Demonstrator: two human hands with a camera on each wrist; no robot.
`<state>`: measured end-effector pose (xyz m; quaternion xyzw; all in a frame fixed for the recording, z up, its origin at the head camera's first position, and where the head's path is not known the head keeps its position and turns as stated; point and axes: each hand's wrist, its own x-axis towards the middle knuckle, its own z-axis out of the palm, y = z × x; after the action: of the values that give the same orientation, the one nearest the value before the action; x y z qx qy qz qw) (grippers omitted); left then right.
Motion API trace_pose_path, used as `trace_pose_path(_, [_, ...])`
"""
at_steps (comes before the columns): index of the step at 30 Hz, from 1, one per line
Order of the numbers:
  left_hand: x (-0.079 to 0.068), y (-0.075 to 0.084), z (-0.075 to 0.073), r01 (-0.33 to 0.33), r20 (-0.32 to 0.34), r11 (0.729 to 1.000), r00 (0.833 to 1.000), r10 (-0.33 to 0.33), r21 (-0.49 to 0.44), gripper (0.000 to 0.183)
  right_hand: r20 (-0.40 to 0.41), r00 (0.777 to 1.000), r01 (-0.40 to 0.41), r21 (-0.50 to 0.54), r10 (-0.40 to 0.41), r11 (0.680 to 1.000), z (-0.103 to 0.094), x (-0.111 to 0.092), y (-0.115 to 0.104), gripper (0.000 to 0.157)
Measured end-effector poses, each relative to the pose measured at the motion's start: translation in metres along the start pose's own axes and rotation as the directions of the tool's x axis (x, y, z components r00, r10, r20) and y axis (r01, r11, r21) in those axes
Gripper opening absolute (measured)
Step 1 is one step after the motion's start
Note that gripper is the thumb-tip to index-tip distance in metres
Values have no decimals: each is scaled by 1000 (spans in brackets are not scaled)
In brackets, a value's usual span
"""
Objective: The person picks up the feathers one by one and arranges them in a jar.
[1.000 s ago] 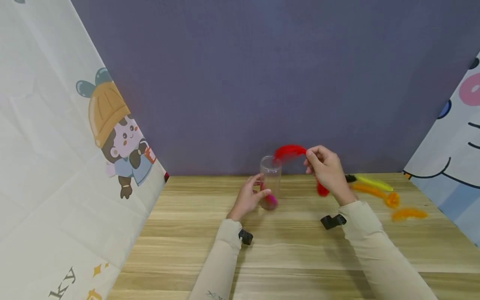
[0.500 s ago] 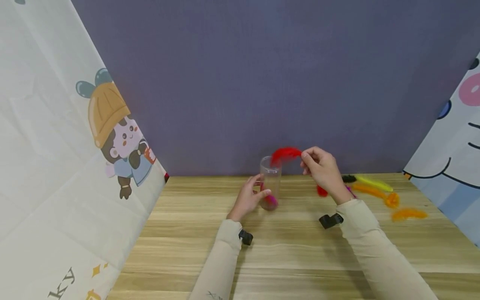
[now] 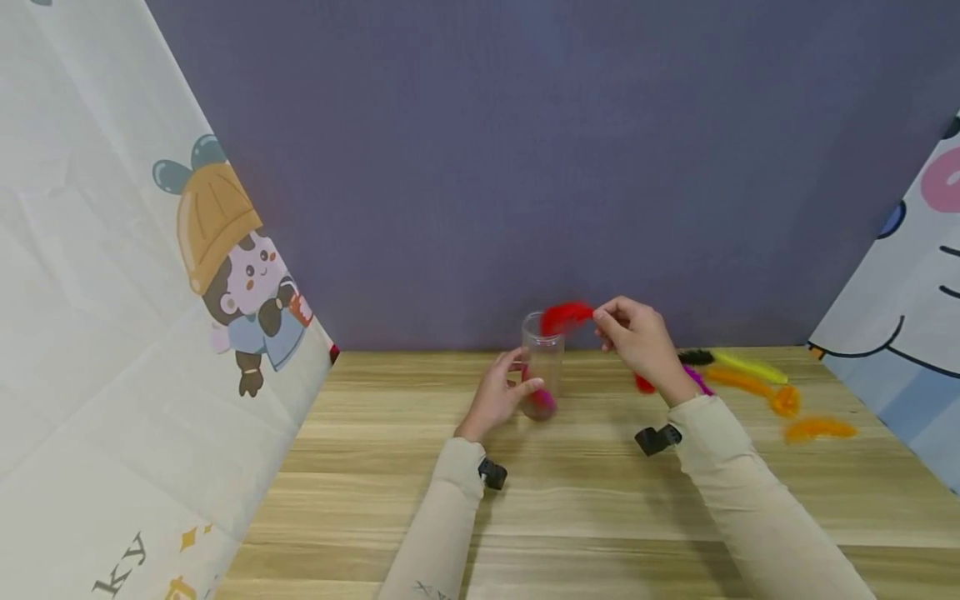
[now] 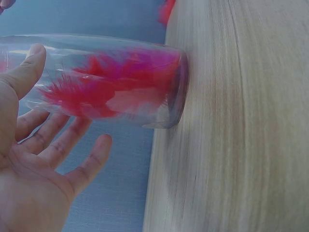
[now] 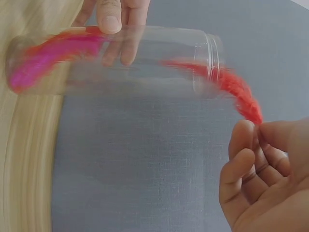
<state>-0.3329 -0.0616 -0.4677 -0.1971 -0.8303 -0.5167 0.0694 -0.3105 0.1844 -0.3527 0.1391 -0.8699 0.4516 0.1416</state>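
Feathers (image 4: pixel 106 92) lie inside the jar (image 3: pixel 551 360) and right of it

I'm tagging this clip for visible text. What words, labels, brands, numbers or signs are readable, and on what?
"ky": on the left white sheet, near the bottom of the head view.
Orange print on that sheet: cut off, unreadable.
Marks on the left sleeve: too small to read.
Jar: no text visible.

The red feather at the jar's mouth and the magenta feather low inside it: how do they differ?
The red feather is pinched by the right hand; no hand holds the magenta feather. The red feather is only partly inside the jar; the magenta feather is wholly inside. Both look fluffy.
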Motion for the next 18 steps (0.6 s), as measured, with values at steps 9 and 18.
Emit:
trace_pose_path(9, [-1, 0, 0, 7, 6, 1000, 1000, -7, 4, 63, 25, 1000, 4, -20, -4, 1000, 5, 1, -1, 30])
trace_pose_path(18, [-1, 1, -1, -5, 2, 1000, 1000, 5, 8, 64, 30, 1000, 10, -15, -10, 1000, 12, 7, 0, 29])
